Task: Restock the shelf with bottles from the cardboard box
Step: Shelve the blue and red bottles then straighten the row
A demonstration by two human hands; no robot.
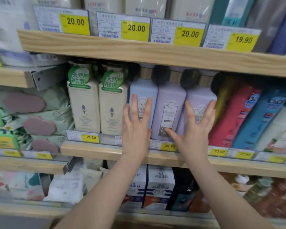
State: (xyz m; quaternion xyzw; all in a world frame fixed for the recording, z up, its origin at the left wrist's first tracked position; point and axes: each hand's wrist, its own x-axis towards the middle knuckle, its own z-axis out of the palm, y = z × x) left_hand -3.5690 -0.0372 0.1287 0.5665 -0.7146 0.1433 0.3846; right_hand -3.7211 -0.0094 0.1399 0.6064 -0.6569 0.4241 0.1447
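I see yellow price tags reading 33.80 (90,137) and 39.90 (169,146) on the wooden shelf (106,150) edge. My left hand (136,128) lies flat, fingers spread, on the blue bottle (144,90); my right hand (195,128), also spread, presses the rightmost lilac bottle (201,96). Between them stands another lilac bottle (169,106); left of it, two cream bottles (97,104) with green labels.

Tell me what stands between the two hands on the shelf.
In the head view, one lilac bottle stands between the left hand and right hand.
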